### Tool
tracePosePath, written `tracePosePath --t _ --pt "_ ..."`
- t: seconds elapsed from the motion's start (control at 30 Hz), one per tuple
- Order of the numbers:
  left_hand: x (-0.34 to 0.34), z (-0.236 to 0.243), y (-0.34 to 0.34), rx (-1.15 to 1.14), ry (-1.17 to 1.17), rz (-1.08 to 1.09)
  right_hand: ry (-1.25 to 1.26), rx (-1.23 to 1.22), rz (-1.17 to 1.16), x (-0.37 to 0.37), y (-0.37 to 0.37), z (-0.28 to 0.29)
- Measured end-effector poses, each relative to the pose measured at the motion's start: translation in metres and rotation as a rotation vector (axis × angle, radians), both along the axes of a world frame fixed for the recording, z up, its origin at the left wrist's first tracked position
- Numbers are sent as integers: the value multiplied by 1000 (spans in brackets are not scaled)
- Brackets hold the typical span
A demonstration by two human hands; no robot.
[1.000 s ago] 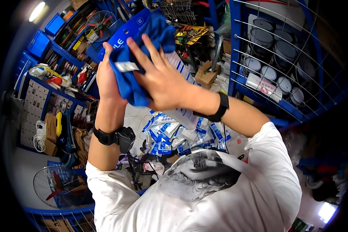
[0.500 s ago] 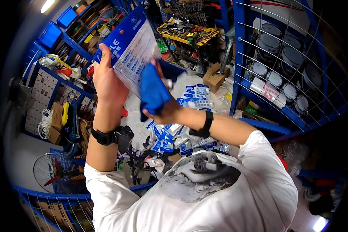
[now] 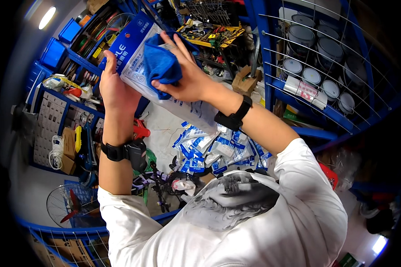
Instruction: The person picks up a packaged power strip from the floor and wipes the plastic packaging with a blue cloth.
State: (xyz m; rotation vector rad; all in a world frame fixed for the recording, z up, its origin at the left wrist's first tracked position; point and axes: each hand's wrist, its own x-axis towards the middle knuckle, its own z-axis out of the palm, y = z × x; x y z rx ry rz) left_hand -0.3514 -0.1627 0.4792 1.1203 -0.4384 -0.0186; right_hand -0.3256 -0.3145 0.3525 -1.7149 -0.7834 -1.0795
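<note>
A flat plastic package (image 3: 131, 71), with a blue header and a clear, white-printed body, is held up tilted in front of the person's chest, above the floor. A crumpled blue cloth (image 3: 161, 64) lies against its face, covering part of the print.

The left hand (image 3: 119, 91) has hold of the package at its left edge, the thumb raised beside the header; its fingers are hidden behind the package, so how far they curl cannot be told. The right hand (image 3: 187, 75) is partly closed on the cloth, its fingers stretched out over the far side and its thumb bent under the near side, pressing the cloth to the package.

Each wrist wears a black band. Below the package, a heap of blue-and-white packets (image 3: 223, 149) lies on the pale floor (image 3: 161, 116). Beyond, near an open cardboard box (image 3: 246, 81), stands a yellow desk (image 3: 229, 43) crowded with tools. To the right, paint cans (image 3: 329, 51) sit behind wire mesh; at lower left is a fan (image 3: 71, 204) with red blades.
</note>
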Motion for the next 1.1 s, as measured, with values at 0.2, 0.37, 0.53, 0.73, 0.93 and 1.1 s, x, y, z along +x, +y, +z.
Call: tracePosePath --t 0.2,0.37,0.53,0.73,0.93,1.1 --pt "16 14 8 -34 62 16 506 364 517 -10 52 -117" --pt "15 16 -15 -92 91 251 342 414 362 -64 105 -132" --pt "18 10 0 47 23 176 178 205 113 -27 93 -55" --pt "10 20 18 103 -41 130 187 158 154 -2 52 4" --pt "16 51 11 27 -158 278 289 175 153 42 44 -61" --pt "36 64 18 26 -147 289 508 316 475 -11 98 -140"
